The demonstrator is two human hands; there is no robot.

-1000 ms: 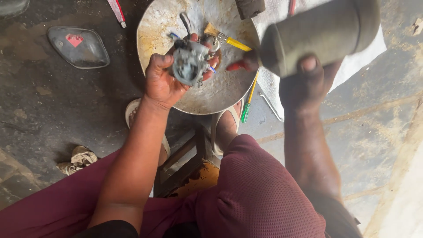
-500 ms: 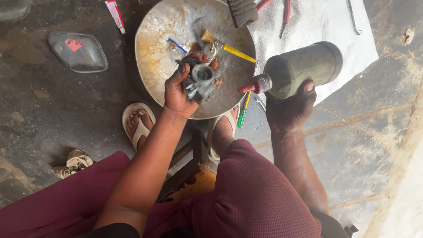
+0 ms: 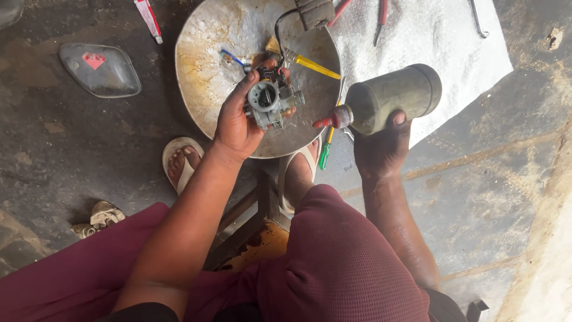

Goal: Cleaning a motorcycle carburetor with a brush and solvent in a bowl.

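The carburettor (image 3: 271, 102), a small grey cast-metal body with a round bore turned up toward the camera, sat in the left hand (image 3: 238, 122), held above the near right part of a wide, stained metal basin (image 3: 205, 71). The left hand's fingers curled closed round it from below and from the left, the thumb pressed against its far edge. Just to its right, the right hand (image 3: 384, 146) was wrapped firmly about a dull olive squeeze bottle (image 3: 390, 98), tipped on its side so that its red nozzle (image 3: 329, 121) pointed left at the carburettor, near it but not touching.

By the look of it, the step in hand was dosing the carburettor with fluid from the bottle. The next move seemed to call for bringing the nozzle over the bore, keeping the part level above the basin so drips fell inside, and squeezing gently.

In the basin lay a yellow-handled screwdriver (image 3: 313, 64) and a small blue-handled tool (image 3: 231, 58). A green-handled screwdriver (image 3: 325, 156) lay at the basin's near right edge. A white cloth (image 3: 429, 42) spread to the right carried pliers (image 3: 381, 18). Far left on the dark concrete floor (image 3: 59, 155) were a clear plastic lens cover (image 3: 100, 70) and a small tube (image 3: 148, 19). Sandalled feet (image 3: 182, 162) rested near the basin.
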